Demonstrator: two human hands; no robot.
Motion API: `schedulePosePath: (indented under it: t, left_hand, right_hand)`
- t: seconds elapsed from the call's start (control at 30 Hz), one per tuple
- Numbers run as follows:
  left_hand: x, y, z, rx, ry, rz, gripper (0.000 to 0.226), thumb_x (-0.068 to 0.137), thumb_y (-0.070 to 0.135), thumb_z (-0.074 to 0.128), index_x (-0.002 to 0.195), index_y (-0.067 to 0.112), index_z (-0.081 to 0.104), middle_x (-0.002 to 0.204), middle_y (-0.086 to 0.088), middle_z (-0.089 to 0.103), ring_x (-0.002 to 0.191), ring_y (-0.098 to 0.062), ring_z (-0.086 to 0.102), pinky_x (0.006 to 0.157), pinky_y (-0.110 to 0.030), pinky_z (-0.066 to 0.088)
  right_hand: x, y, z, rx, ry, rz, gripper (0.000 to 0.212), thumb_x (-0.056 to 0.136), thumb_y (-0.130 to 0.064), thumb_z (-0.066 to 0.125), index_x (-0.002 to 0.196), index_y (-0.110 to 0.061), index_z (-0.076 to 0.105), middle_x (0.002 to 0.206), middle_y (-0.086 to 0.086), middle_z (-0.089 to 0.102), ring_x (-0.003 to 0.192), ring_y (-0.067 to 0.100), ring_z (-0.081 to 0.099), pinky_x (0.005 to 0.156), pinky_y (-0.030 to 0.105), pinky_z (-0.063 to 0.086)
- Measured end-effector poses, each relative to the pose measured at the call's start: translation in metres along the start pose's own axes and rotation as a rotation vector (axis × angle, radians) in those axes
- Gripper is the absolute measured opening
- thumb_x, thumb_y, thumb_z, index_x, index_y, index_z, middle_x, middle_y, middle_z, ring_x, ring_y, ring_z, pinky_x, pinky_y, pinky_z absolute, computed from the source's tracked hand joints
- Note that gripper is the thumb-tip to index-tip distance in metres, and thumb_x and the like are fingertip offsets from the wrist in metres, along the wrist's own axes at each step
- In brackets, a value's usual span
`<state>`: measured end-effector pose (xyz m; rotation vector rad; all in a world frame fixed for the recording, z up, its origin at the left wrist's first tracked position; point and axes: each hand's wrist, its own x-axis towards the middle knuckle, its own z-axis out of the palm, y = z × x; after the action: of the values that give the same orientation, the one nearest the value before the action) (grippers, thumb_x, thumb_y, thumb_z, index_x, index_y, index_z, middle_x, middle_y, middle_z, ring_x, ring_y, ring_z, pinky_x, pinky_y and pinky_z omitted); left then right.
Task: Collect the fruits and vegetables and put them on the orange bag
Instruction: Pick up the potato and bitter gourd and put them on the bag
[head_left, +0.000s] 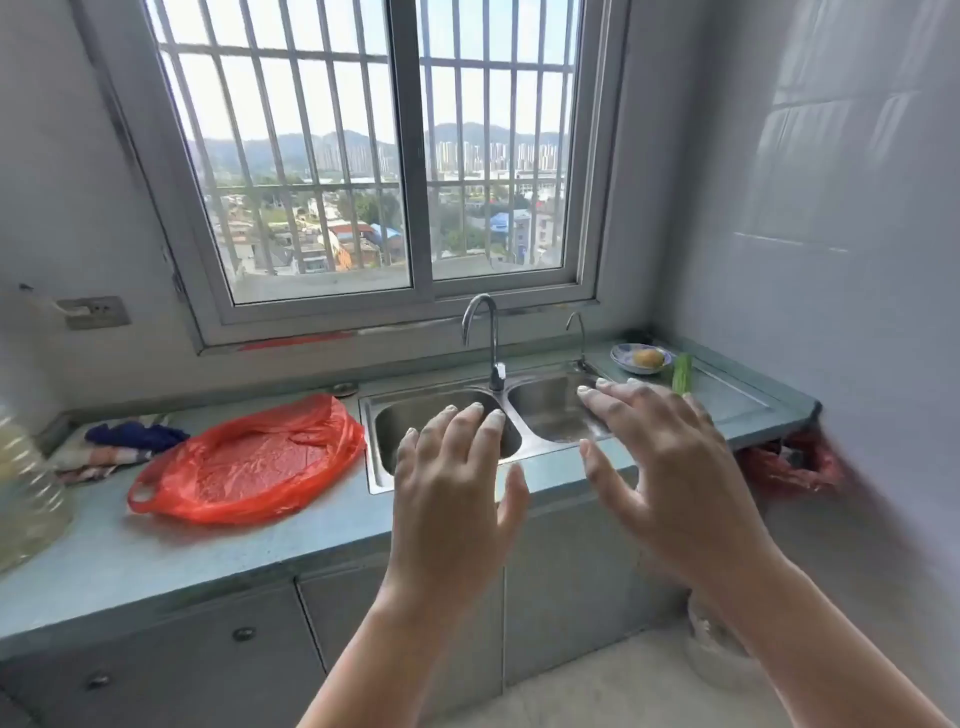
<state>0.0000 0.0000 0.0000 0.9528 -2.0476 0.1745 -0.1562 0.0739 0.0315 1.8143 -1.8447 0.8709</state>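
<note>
Head view: two hands, left (447, 499) and right (670, 467), fingers spread, empty, near the two-basin sink (441, 431). One orange bag (249, 457) flat on the tabletop (156, 551), left. Far right: one yellow fruit (647, 357) in one dish (623, 358), one green vegetable (681, 373) beside it.

Person, two bare forearms and hands, entering from the lower edge of the frame. Left hand (452, 499): no glove, no ring, no watch or band at the wrist; fingernails short, pale, unpainted. Right hand (670, 467): likewise bare, no jewellery; nails short and pale, slightly blurred. Forearms: uncovered along their whole visible length, no sleeve or cuff showing up to the frame's bottom edge. No marks, tattoos or bandages discernible on either limb.
</note>
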Motion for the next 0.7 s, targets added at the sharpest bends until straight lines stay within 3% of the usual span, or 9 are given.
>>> schedulePosePath:
  t: [0.33,0.7]
  left_hand:
    - [0.004,0.028,0.074,-0.053,-0.072,0.043,0.042,0.08,0.032,0.044,0.11,0.009,0.063,0.111,-0.008,0.065,0.106,-0.031,0.059,0.09,-0.051,0.046]
    - [0.079,0.124,0.224,-0.142,-0.208,0.103,0.041,0.08,0.032,0.044,0.109,0.009,0.063,0.109,-0.007,0.066,0.101,-0.03,0.06,0.089,-0.045,0.046]
  right_hand:
    - [-0.024,0.071,0.031,-0.029,0.018,0.112,0.044,0.081,-0.034,0.042,0.115,-0.012,0.059,0.113,0.008,0.063,0.109,0.029,0.056,0.092,0.055,0.042]
    - [-0.023,0.262,0.039,-0.1,0.023,0.293,0.044,0.081,-0.035,0.041,0.111,-0.011,0.062,0.11,0.01,0.065,0.107,0.031,0.058,0.091,0.057,0.04]
